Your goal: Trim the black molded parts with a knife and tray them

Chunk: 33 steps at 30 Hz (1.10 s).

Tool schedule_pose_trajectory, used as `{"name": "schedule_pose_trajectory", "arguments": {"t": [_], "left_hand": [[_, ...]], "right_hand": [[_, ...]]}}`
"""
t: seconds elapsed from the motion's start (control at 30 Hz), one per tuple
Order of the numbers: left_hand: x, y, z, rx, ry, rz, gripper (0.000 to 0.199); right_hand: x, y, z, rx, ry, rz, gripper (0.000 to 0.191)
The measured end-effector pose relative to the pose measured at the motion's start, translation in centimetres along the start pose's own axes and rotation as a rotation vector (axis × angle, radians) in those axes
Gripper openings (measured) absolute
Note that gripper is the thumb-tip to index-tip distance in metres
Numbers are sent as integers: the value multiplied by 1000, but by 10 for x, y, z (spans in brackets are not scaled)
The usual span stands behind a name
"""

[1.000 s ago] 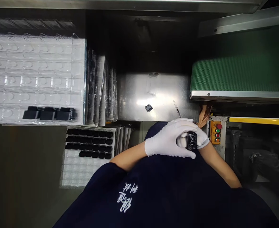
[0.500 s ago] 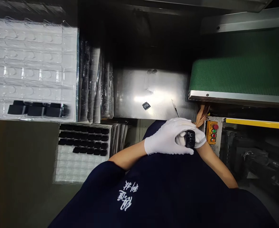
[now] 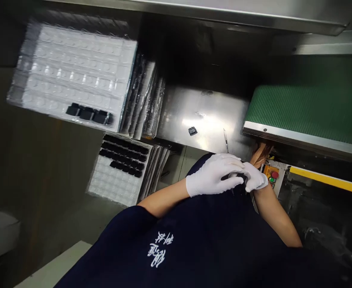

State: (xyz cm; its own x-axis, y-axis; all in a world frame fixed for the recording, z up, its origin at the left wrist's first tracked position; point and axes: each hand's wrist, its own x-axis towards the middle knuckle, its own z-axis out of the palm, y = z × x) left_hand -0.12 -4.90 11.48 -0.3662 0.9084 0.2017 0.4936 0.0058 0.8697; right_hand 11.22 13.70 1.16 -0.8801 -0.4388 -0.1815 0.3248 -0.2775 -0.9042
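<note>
Your L gloved hand (image 3: 213, 175) & R gloved hand (image 3: 256, 179): grip closed on black moulded part (image 3: 238, 176), mostly hidden, lower ctr-right of frame. Just above: craft knife (image 3: 225, 140), small black piece (image 3: 192, 131) on steel counter (image 3: 205, 110).

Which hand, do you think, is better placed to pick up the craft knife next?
Probably the left hand: it lies nearest the craft knife, while the right hand sits farther off, past the black part.
</note>
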Motion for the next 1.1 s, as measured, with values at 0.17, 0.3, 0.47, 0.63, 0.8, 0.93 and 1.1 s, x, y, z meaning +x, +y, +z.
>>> {"name": "schedule_pose_trajectory", "arguments": {"t": [0.17, 0.3, 0.47, 0.63, 0.8, 0.93, 1.1], "left_hand": [[-16, 10, 4, 166, 176, -333, 33], [-40, 5, 7, 39, 355, -808, 46], [-66, -10, 13, -608, 426, -1074, 56], [-92, -35, 10, -1030, 614, -1096, 49], [-126, -57, -14, -1227, 641, -1014, 41], [-150, -78, -47, -1247, 658, -973, 35], [-207, -130, -114, -865, 716, -1107, 44]], "right_hand": [[12, -23, -17, -98, -186, 72, 62], [25, -46, -15, -288, -109, 213, 50], [51, -58, 5, -605, -101, 64, 40], [91, -47, 28, -897, -203, -300, 28], [139, -40, 50, -1158, -350, -407, 30], [188, -38, 77, -1292, -381, -365, 34], [274, -15, 110, -1371, -356, -330, 46]]}}
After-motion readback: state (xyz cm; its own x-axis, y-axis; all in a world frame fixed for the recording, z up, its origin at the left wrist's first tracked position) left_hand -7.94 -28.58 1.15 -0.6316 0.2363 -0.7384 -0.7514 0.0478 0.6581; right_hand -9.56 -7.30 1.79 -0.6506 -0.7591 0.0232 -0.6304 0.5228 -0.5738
